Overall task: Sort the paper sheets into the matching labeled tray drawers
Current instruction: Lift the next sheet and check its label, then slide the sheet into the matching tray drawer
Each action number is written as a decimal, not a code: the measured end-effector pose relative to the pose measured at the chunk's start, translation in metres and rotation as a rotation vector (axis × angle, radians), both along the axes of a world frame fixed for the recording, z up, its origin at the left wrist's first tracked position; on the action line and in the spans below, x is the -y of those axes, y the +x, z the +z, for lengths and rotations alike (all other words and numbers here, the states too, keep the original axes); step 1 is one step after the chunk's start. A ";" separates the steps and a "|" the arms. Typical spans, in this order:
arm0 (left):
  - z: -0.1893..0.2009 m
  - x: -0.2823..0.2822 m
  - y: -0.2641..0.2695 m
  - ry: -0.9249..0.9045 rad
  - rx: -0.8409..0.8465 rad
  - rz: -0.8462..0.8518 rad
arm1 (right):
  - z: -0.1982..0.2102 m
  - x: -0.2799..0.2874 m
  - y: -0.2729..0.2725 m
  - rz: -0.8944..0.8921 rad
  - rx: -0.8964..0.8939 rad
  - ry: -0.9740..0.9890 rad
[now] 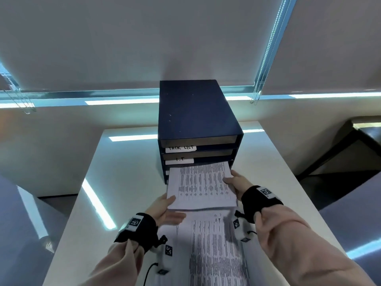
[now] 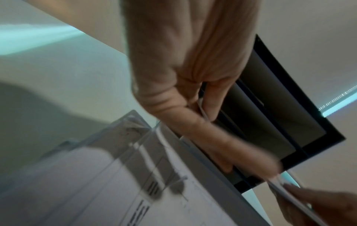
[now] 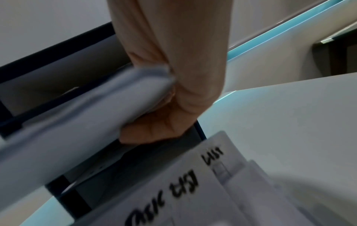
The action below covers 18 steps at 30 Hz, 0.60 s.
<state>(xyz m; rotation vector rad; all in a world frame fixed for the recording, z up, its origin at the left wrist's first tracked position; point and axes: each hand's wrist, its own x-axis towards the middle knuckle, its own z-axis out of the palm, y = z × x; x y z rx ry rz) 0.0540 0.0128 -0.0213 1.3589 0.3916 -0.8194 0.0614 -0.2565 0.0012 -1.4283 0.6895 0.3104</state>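
Left hand (image 1: 165, 207) pinches the near-left corner of a printed sheet stack (image 1: 201, 185), thumb on top, fingers under. Right hand (image 1: 237, 182) grips the stack's right edge the same way, thumb over, fingers curled beneath (right wrist view confirms the wrap). Both hands carry black wrist straps with coded tags. The stack is level, its far edge at the mouth of the third slot of the dark blue tray unit (image 1: 195, 112), just under the drawer labelled "I.T" (image 1: 179, 160); how far in it sits cannot be told. The top drawer label (image 1: 180, 148) reads "TASK LIST". Below the hands, more printed sheets (image 1: 214, 250) lie flat on the white table (image 1: 278, 182), the top one marked "I.T". The unit stands at the table's far end, roller blinds (image 1: 123, 38) behind it.
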 end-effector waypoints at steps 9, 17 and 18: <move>-0.027 0.031 0.060 -0.186 0.044 0.385 | -0.013 0.000 0.034 -0.165 -0.087 0.197; 0.001 0.043 0.073 0.186 0.273 0.129 | -0.009 -0.033 0.053 -0.232 0.095 0.393; 0.001 0.040 0.062 0.267 0.358 0.070 | -0.011 -0.030 0.045 -0.190 0.097 0.371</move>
